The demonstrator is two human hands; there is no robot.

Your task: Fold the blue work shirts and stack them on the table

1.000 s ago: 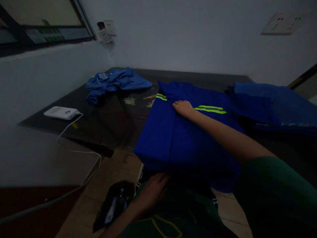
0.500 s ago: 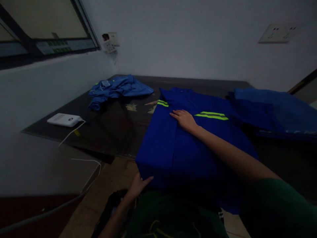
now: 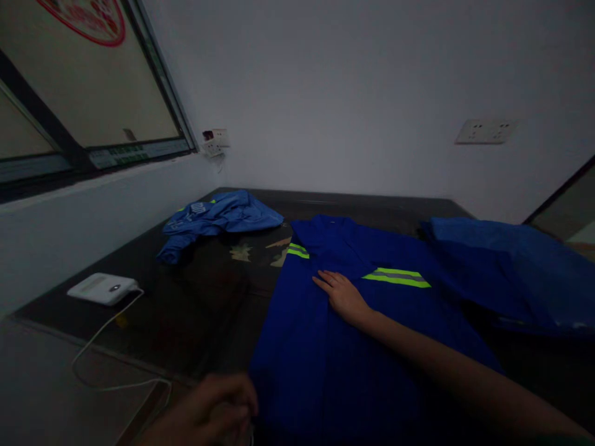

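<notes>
Blue garment (image 3: 344, 378) on dk tbl (image 3: 209, 322), R hand (image 3: 344, 298) spread flat on front, L hand (image 3: 223, 404) curled nr edge, grip unclear

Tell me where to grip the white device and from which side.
The white device is probably best pinched across its long edges near the left end, from above: it lies flat on the table, and its cable leaves the right end.
</notes>
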